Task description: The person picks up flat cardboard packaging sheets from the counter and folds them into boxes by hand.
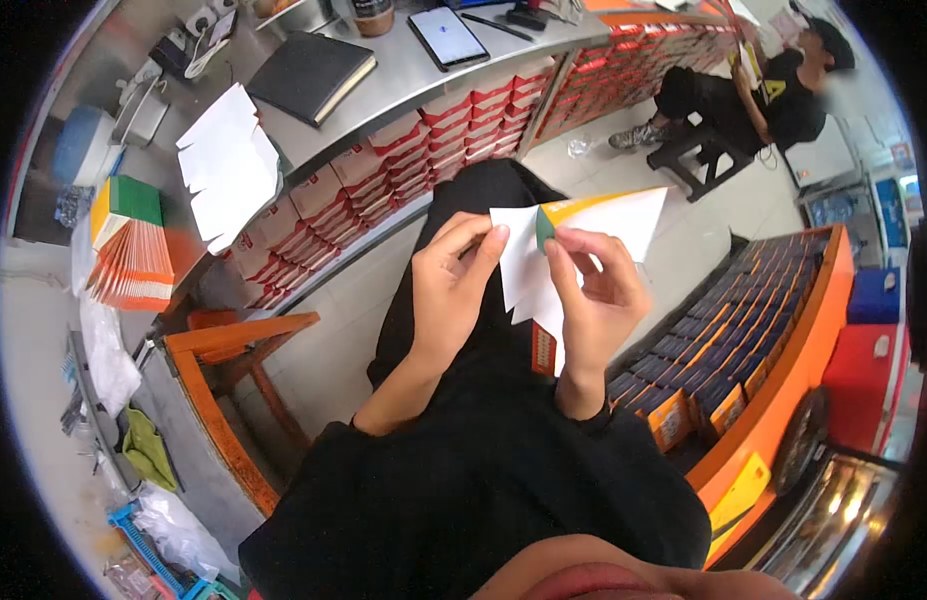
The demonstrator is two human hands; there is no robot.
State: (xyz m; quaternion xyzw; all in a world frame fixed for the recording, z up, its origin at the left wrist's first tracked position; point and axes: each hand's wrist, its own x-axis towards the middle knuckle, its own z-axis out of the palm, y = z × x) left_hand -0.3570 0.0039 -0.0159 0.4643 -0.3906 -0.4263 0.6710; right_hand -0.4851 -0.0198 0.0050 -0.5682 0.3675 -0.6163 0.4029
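Above my lap I hold a partly folded piece of white paper or thin card (629,225) with yellow and green printed areas. My left hand (451,285) pinches its left edge between thumb and fingers. Thumb and fingertips of my right hand (599,290) grip it near the green part. The lower left edge of the piece has pointed, cut flaps. Below it, between my hands, a small orange printed strip (544,350) shows; what it belongs to is hidden.
Left, a fanned stack of orange-and-green folded cartons (134,250) stands near white cut sheets (227,165). A black notebook (312,77) and a tablet (448,38) lie on the metal counter (384,90). Right, an orange case (834,290) holds many dark packs. Another person (794,100) sits behind.
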